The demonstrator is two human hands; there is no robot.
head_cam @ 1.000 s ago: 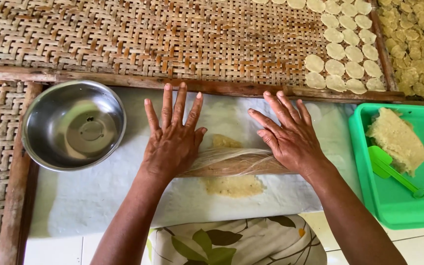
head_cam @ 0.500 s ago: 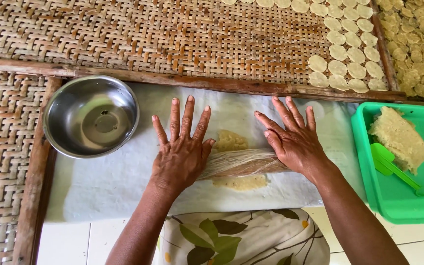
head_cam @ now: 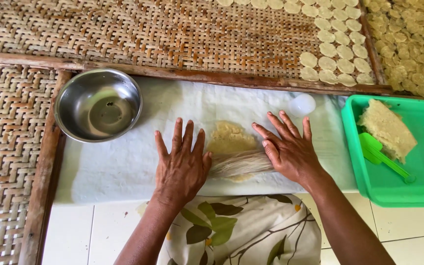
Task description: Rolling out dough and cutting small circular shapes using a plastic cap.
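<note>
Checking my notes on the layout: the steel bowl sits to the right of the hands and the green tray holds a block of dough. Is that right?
Not quite. In the head view the steel bowl sits to the left of the hands, beyond the left hand. The green tray does hold the block of dough.

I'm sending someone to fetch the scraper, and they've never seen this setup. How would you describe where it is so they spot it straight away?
Look to the right end of the white cloth, where a green plastic tub sits on the floor tiles. Inside it, beside the pale block of dough, lies the scraper: flat, long-handled, and the same green as the tub.
</note>
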